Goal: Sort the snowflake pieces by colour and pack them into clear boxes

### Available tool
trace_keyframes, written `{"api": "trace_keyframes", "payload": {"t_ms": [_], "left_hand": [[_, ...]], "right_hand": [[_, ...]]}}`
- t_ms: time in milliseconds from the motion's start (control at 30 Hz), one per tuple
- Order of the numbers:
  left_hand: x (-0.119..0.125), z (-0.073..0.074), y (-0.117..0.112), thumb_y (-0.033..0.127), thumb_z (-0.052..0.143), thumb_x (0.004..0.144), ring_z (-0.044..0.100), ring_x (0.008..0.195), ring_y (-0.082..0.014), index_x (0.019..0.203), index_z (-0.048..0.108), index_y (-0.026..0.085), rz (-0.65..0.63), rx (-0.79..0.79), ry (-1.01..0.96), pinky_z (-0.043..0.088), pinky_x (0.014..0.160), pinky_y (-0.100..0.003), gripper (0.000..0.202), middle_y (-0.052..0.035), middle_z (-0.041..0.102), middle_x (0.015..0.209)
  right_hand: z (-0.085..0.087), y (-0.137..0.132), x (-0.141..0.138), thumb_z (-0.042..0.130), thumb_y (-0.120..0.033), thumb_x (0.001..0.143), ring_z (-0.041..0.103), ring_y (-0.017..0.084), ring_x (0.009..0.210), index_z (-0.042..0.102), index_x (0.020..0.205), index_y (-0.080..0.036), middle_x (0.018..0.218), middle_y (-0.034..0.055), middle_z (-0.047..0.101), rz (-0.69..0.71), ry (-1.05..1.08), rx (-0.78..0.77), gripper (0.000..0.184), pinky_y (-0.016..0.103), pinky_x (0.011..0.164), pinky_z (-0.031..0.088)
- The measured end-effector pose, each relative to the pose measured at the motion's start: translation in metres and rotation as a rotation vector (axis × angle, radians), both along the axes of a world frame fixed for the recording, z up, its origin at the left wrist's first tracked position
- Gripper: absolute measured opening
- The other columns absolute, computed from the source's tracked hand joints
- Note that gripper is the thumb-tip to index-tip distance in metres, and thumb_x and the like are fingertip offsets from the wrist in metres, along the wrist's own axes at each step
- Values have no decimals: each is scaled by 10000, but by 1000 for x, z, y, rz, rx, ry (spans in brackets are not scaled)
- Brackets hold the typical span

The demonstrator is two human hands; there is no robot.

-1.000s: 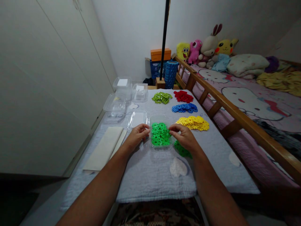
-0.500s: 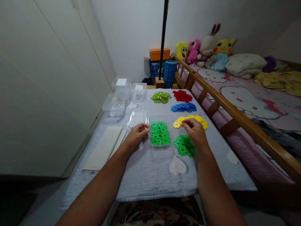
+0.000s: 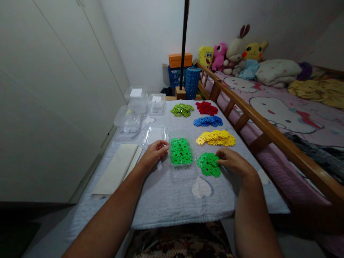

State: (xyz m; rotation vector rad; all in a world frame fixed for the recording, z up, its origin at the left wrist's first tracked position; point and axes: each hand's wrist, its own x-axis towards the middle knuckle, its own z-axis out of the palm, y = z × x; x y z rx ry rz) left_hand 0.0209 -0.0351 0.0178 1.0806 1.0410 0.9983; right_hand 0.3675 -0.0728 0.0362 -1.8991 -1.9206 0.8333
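Note:
A clear plastic container (image 3: pixel 182 166) stands mid-table with green flower-shaped plastic discs (image 3: pixel 180 151) lying in rows inside it. My left hand (image 3: pixel 156 152) rests at its left side, fingers curled against the rim. To the container's right lies a loose pile of green discs (image 3: pixel 208 165) on the cloth. At the right edge of that pile is my right hand (image 3: pixel 232 161), thumb and fingers closed on a green disc, partly hidden by the fingers. Just behind that hand spreads a pile of yellow discs (image 3: pixel 216 137).
Blue discs (image 3: pixel 208 121), red pieces (image 3: pixel 206 108) and lime-green pieces (image 3: pixel 182 110) lie farther back. A clear lid (image 3: pixel 154 135) sits left of the container, near folded off-white sheets (image 3: pixel 116 170). More clear containers (image 3: pixel 128 116) stand back left. A wooden bed rail (image 3: pixel 258 122) runs along the right.
My right hand has moved from the yellow discs toward me, down to the right edge of the green pile. The left hand stays at the container. The view has shifted slightly.

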Motion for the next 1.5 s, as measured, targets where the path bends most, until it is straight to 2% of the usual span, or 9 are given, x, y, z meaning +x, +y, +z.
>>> {"api": "trace_keyframes", "payload": {"t_ms": [167, 333, 467, 567, 733, 1067, 1267, 1400, 1500], "left_hand": [[0, -1, 1, 395, 797, 692, 491, 532, -81, 939, 605, 175, -5, -3, -5, 368, 496, -203, 382, 53, 536, 625], [-1, -1, 0, 392, 793, 703, 502, 547, -84, 942, 611, 180, 2, -3, -4, 367, 508, -202, 368, 45, 552, 641], [0, 0, -1, 388, 785, 717, 484, 532, -78, 950, 615, 182, 2, -6, -3, 350, 501, -203, 354, 46, 550, 644], [-1, -2, -1, 389, 779, 722, 488, 534, -80, 950, 614, 188, -3, -10, -7, 354, 506, -205, 346, 46, 553, 649], [-1, -3, 0, 401, 783, 707, 499, 536, -82, 943, 614, 186, -7, -8, 1, 361, 512, -207, 361, 44, 560, 654], [0, 0, 1, 437, 801, 684, 521, 556, -96, 937, 609, 178, -9, 2, 8, 369, 508, -210, 410, 36, 567, 650], [0, -3, 1, 410, 799, 688, 523, 557, -94, 927, 616, 183, -8, 4, -12, 365, 516, -212, 377, 38, 560, 650], [0, -2, 0, 416, 782, 710, 496, 531, -88, 931, 612, 185, -9, 3, -6, 361, 500, -214, 362, 43, 549, 648], [0, -2, -1, 411, 782, 711, 485, 529, -83, 936, 616, 182, -5, -1, 1, 355, 493, -207, 361, 46, 540, 652]], "right_hand": [[1, -2, 3, 630, -254, 667, 545, 186, 714, 621, 780, -198, 728, 9, 590, -15, -1, -1, 127, 289, 623, 375], [26, -8, 4, 592, -314, 746, 531, 167, 669, 586, 703, -206, 679, -8, 578, 43, 135, 23, 116, 287, 615, 377], [54, -5, -22, 604, -346, 807, 562, 168, 719, 629, 784, -207, 757, 4, 622, 70, 255, 154, 143, 289, 663, 416], [62, 7, -58, 584, -279, 843, 565, 162, 723, 629, 814, -209, 774, 7, 626, 123, 279, 243, 89, 284, 664, 415], [51, 32, -111, 576, -103, 832, 551, 166, 812, 626, 769, -197, 845, 32, 601, 222, 74, 460, 123, 290, 737, 398], [29, 67, -151, 582, -135, 873, 597, 223, 860, 685, 851, -207, 897, 76, 713, 249, -195, 492, 127, 337, 811, 416], [34, 64, -136, 618, -186, 857, 654, 190, 802, 705, 871, -212, 861, 46, 742, 199, 46, 408, 92, 305, 765, 464], [43, 56, -96, 613, -226, 847, 663, 188, 808, 703, 899, -196, 869, 52, 735, 85, 124, 371, 108, 302, 750, 465], [40, 48, -63, 613, -262, 825, 640, 187, 778, 703, 873, -186, 838, 46, 715, 90, 86, 254, 128, 297, 705, 445]]}}
